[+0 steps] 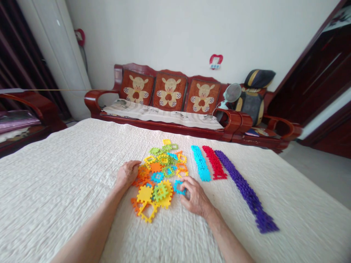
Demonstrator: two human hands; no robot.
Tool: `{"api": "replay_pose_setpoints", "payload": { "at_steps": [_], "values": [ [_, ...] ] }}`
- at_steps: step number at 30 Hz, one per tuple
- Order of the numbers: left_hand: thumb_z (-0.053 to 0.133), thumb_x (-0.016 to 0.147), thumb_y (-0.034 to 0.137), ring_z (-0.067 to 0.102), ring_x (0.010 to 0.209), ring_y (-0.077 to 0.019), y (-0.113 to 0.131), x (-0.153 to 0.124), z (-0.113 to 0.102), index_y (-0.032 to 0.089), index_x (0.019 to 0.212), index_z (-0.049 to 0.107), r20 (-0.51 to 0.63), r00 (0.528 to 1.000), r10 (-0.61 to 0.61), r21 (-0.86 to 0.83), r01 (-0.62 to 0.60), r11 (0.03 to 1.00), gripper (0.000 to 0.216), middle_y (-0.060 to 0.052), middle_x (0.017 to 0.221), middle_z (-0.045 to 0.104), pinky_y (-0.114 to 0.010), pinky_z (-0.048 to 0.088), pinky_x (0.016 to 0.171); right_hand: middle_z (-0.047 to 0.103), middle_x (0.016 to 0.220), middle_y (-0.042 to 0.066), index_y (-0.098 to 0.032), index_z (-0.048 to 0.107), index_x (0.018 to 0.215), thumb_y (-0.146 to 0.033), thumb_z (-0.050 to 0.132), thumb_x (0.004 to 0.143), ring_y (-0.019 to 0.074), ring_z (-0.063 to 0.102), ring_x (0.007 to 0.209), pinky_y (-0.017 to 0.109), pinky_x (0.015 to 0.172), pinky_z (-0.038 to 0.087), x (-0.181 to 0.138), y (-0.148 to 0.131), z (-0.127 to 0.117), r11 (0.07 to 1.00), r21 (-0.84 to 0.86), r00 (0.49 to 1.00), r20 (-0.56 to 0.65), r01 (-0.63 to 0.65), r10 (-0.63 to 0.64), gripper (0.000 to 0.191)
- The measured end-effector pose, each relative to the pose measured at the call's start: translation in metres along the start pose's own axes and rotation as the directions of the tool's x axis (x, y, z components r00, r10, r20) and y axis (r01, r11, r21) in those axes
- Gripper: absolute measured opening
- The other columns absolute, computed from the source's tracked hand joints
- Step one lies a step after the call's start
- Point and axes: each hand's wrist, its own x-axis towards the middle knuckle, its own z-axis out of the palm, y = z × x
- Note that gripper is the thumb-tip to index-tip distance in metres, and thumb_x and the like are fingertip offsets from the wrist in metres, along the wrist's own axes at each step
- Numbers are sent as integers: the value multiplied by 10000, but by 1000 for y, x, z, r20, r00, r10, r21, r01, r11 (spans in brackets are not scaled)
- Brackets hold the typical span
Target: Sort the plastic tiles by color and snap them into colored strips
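Observation:
A loose pile of interlocking plastic building tiles, among them a yellow tile, a green tile and an orange tile, lies in front of me. My right hand pinches a blue open-framed tile at the pile's right edge. At the left edge rests my left hand, its fingers loosely bent against the orange pieces, with nothing seen held in it. To the right lie three strips of joined tiles: a light blue strip, a red strip and a longer purple strip.
The tiles lie on a table with a white quilted cover. Beyond it stands a wooden sofa with three bear cushions. A small fan and a wooden armchair are at the back right.

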Motion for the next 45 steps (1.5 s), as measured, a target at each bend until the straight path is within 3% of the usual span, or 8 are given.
{"api": "replay_pose_setpoints", "payload": {
  "at_steps": [4,7,11,14,19,32,37,45],
  "values": [
    [353,798,255,626,952,-194,1,-1,-1,208,1003,694,-1,1000,-4,1,4,1000,400,-35,1014,703,-297,474,856,572,1014,51,-208,557,809,-120,539,647,182,544,996,317,897,419,-1,-1,1,1000,-11,1000,0,15,-15,185],
    [349,800,259,630,939,-205,2,-2,-3,205,1006,694,2,1000,-8,5,8,1000,405,-42,1004,705,-312,480,846,558,1031,57,-206,558,875,-155,559,677,185,526,1028,319,919,410,-4,5,-5,999,-38,991,-131,-23,18,205],
    [354,806,270,632,941,-204,2,-2,-3,216,1009,692,9,1000,-12,0,12,1000,398,-35,992,709,-306,479,850,550,1039,84,-188,548,923,-255,570,744,205,513,1026,360,925,405,-14,28,-18,966,-136,884,-447,-221,139,193],
    [356,802,270,630,948,-207,-1,0,-1,211,1010,691,9,1000,-8,-1,8,1000,399,-38,997,708,-308,481,844,558,989,86,-175,545,935,-287,571,751,209,522,976,369,883,422,-24,48,-22,931,-177,817,-549,-319,175,216],
    [357,796,266,632,943,-202,-2,0,-1,212,1016,687,14,1000,-6,10,6,1000,400,-34,993,708,-304,481,847,571,933,80,-173,556,897,-310,586,723,216,536,910,365,828,435,-30,63,-16,893,-224,808,-548,-391,216,224],
    [357,797,256,625,970,-197,-1,0,-1,205,1002,695,-4,1000,2,-3,-2,1000,398,-34,1026,703,-295,472,866,564,921,89,-175,552,893,-415,583,727,227,527,881,359,791,427,-28,62,-15,834,-324,805,-553,-447,217,293],
    [359,802,254,624,963,-200,1,0,-1,203,1005,693,-3,1000,-1,-9,1,1000,395,-36,1030,701,-303,469,864,557,919,85,-173,550,909,-365,540,790,214,525,891,354,808,427,-26,56,-19,900,-278,828,-542,-335,141,226],
    [379,795,221,626,963,-189,4,-2,-3,197,1004,693,-5,1000,-21,-31,21,999,378,-38,1029,701,-288,465,862,582,853,46,-196,573,824,-221,467,863,175,541,858,317,797,415,-9,20,4,975,-204,955,-296,-91,27,116]
  ]
}}
